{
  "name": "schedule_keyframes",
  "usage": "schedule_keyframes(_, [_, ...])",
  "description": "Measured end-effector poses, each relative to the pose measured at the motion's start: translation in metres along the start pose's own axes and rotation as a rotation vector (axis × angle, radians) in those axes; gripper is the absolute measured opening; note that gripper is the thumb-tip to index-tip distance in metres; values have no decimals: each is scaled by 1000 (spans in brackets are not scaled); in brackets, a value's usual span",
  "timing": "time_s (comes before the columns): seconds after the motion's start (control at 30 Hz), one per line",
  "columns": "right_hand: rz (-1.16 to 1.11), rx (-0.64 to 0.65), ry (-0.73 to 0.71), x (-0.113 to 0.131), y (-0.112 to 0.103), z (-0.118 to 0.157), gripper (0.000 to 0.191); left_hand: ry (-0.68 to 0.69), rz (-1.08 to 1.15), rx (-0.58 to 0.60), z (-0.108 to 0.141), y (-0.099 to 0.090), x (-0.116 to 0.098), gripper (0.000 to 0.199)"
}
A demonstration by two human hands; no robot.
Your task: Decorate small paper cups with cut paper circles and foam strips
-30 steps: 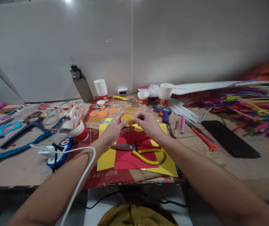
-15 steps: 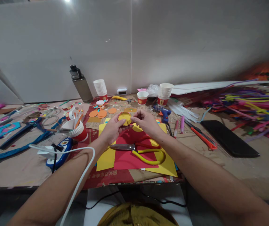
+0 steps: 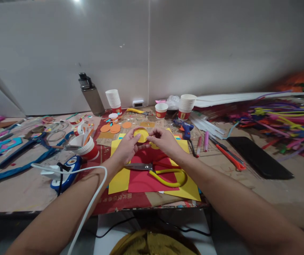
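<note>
Between my two hands, above the coloured sheets, is a round yellow disc with a thin reddish rim. My left hand grips it from the left, the thumb lying on its face. My right hand has its thumb and fingers pinched together at the disc's right edge; whatever lies between those fingertips is too small to make out. Beneath my hands a red sheet lies over yellow sheets. Scissors with yellow and red handles rest on the sheets, blades pointing left.
Orange paper discs and stacked paper cups sit further back. A blue glue gun, a red cutter and a black phone are to the right. On the left, a white cable crosses my forearm beside a cup of tools.
My left hand still holds the disc. The fingers of my right hand have shifted slightly at its right edge, and the disc's tilt has changed a little.
</note>
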State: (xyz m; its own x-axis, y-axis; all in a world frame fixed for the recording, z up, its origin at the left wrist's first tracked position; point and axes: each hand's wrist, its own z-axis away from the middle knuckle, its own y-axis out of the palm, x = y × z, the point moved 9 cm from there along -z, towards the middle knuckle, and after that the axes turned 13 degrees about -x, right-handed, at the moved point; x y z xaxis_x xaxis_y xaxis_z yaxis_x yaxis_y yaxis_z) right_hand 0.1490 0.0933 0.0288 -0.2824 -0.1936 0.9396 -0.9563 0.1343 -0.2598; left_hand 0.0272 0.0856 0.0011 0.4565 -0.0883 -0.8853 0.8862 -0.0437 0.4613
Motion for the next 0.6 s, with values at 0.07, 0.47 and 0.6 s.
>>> schedule_keyframes(0.07, [2,-6,14,-5,0,-1,14,43,-59,-1,1,1,0,32])
schedule_keyframes(0.47, [-124,-52,191,-27,-1,-2,16,127,-299,24,2,-1,0,39])
schedule_keyframes(0.6, [-222,-31,246,-27,2,-1,19,76,-188,57,3,3,-2,46])
